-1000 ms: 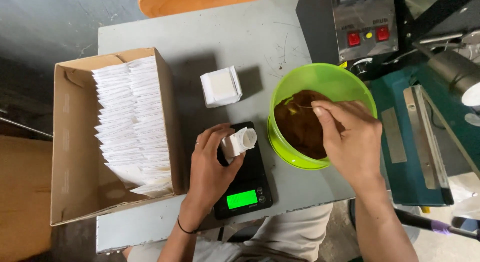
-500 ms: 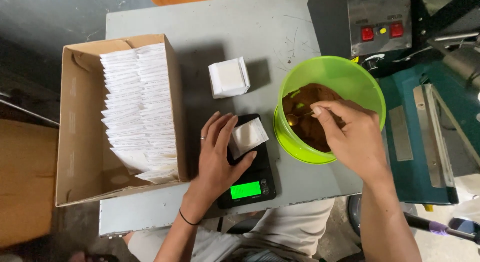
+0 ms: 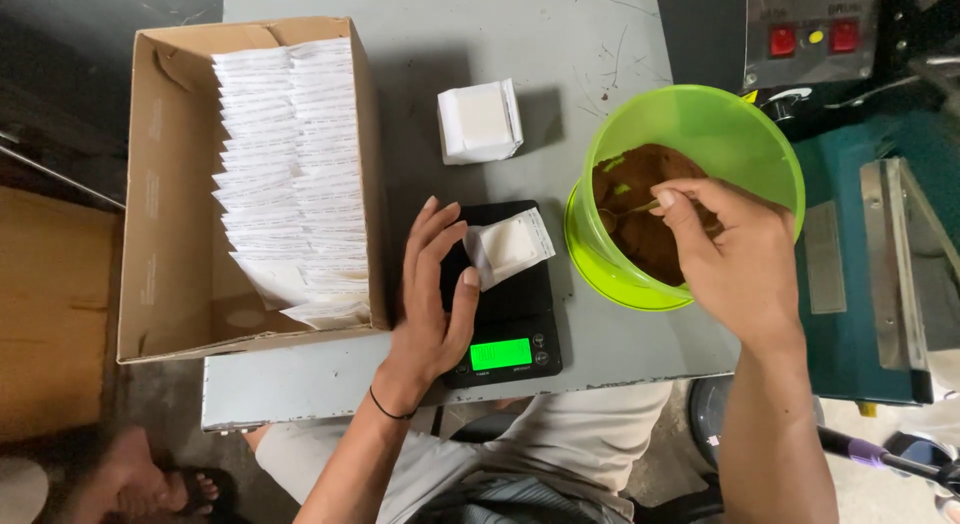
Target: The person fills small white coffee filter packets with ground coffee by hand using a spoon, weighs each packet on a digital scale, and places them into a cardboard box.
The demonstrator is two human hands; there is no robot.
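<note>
My left hand [image 3: 432, 294] rests on a black digital scale [image 3: 505, 324] with a lit green display, its thumb and fingers holding a small white pouch [image 3: 510, 246] that lies tilted on the scale's platform. My right hand [image 3: 735, 259] reaches into a bright green plastic bowl [image 3: 740, 134] holding brown powder [image 3: 640, 219]. Its fingers pinch a small spoon-like scoop whose end is buried in the powder. A black band circles my left wrist.
A cardboard box [image 3: 170, 184] packed with a row of several white pouches stands at left. A small stack of white pouches [image 3: 480, 122] lies on the grey table [image 3: 560, 44]. A machine with red buttons [image 3: 810, 39] and a teal sealer [image 3: 880, 264] stand at right.
My left hand has flattened, and the white pouch went from upright in the fingers to lying tilted on the scale. My right hand stays in the bowl, shifted slightly.
</note>
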